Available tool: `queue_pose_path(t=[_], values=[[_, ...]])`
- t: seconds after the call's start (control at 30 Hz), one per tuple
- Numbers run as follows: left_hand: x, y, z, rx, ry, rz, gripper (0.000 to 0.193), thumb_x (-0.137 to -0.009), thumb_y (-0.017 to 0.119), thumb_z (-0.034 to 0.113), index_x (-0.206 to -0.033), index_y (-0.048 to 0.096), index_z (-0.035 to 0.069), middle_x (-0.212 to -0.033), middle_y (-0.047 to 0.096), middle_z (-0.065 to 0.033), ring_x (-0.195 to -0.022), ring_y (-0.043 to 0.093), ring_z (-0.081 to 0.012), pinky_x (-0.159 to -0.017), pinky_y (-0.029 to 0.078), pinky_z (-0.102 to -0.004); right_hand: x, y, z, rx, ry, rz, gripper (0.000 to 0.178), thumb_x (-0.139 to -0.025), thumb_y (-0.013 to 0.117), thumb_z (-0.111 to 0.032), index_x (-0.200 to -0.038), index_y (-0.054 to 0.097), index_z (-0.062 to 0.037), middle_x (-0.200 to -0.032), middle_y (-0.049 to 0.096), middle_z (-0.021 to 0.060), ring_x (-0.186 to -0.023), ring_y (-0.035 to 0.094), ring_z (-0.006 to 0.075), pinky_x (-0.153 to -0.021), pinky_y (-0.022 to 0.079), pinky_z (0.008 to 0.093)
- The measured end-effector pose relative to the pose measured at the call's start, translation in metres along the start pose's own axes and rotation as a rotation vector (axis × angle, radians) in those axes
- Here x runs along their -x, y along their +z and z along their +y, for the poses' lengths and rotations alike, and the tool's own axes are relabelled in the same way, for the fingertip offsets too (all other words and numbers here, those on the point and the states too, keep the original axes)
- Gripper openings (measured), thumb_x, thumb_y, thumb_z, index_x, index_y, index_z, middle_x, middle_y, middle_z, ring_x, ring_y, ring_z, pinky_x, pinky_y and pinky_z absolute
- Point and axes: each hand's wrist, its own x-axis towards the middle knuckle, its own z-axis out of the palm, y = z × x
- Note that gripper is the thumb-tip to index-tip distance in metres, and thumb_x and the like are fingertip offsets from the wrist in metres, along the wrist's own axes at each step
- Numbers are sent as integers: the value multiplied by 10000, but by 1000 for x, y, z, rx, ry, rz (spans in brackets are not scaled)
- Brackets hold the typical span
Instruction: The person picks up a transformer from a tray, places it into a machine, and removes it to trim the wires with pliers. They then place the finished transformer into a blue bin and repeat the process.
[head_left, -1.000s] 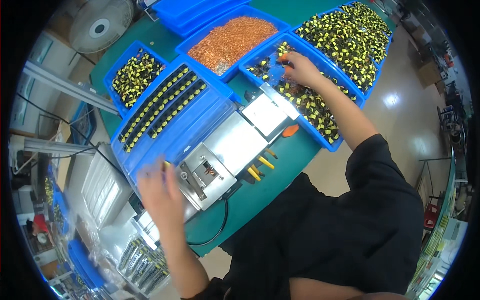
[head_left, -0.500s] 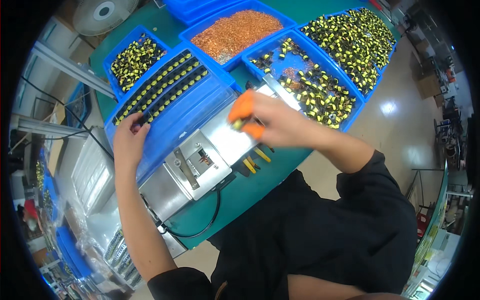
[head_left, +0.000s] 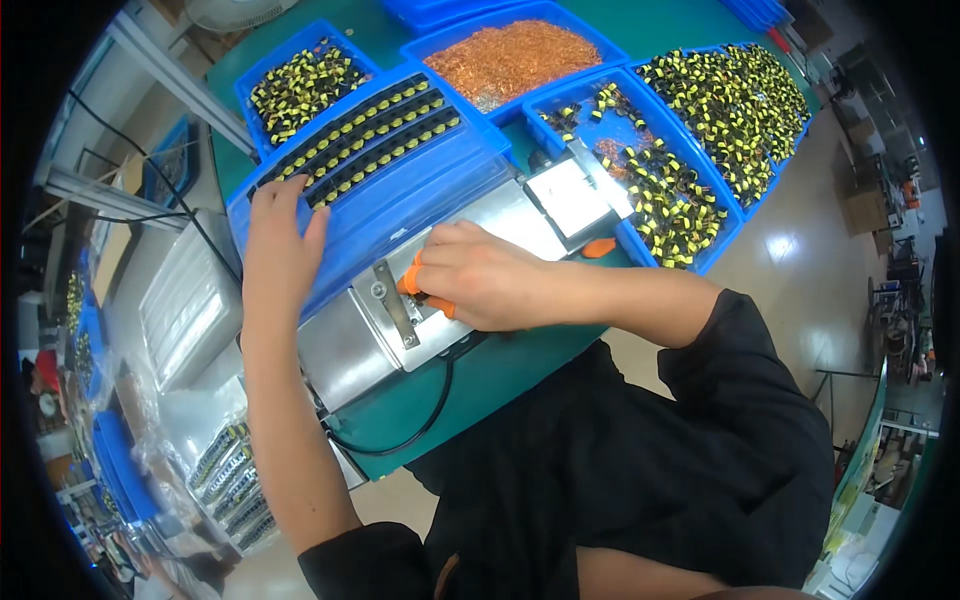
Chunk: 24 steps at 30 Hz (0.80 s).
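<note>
My right hand (head_left: 480, 280), with orange finger covers on its fingertips, is closed over the opening of a metal fixture (head_left: 385, 335). A small wire coil is pinched there, mostly hidden by the fingers. Alongside is the fixture's flat metal bar (head_left: 397, 303). My left hand (head_left: 280, 240) rests at the near-left end of black strips (head_left: 350, 150) set with yellow-banded coils. Its thumb and fingers are apart, the fingertips touching the rows. These strips lie on a blue tray (head_left: 400, 205) beside the fixture.
Blue bins of yellow-and-black coils (head_left: 300, 95) stand at the far left and right (head_left: 735, 120). Between them is a bin of copper-coloured clippings (head_left: 510, 60). An orange-tipped item (head_left: 599, 248) lies by the metal block. A black cable (head_left: 425, 425) loops along the green table's near edge.
My right hand has moved left and down, from over the metal plate onto the fixture, carrying a small yellow coil. My left hand's fingers have spread at the strips. The view has shifted slightly.
</note>
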Motion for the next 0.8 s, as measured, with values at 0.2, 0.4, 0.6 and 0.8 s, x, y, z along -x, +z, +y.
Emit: queue_pose_path(t=[0.2,0.4,0.6,0.8], values=[[70,-1,38,26,138,90,245,-887,630,85,-1121,637,11,-1086,610,-167,-1020,589,-359,-891,469,-405,1,-1,3,-25,-52,2,202,-775,633,2,-964,575,-39,-916,602,80,-961,561,281,-831,467,398],[121,13,50,72,152,112,232,-850,652,33,-1082,656,25,-1062,626,-124,-974,593,-316,-851,457,-407,-6,-1,-3,60,-77,-41,164,-779,620,-24,-936,590,-62,-924,608,79,-972,568,261,-823,442,377],[120,13,58,100,103,67,261,-841,674,62,-1101,664,39,-1090,620,-113,-986,584,-301,-870,439,-399,2,-12,-3,76,17,-29,138,-811,697,-125,-942,658,-101,-994,612,34,-985,560,242,-856,405,363],[117,23,73,9,270,8,319,-834,706,153,-1142,678,75,-1260,579,-127,-1136,547,-329,-965,401,-441,33,-40,13,16,107,189,295,-820,723,-119,-1113,685,-107,-1038,609,36,-991,547,243,-885,421,371]])
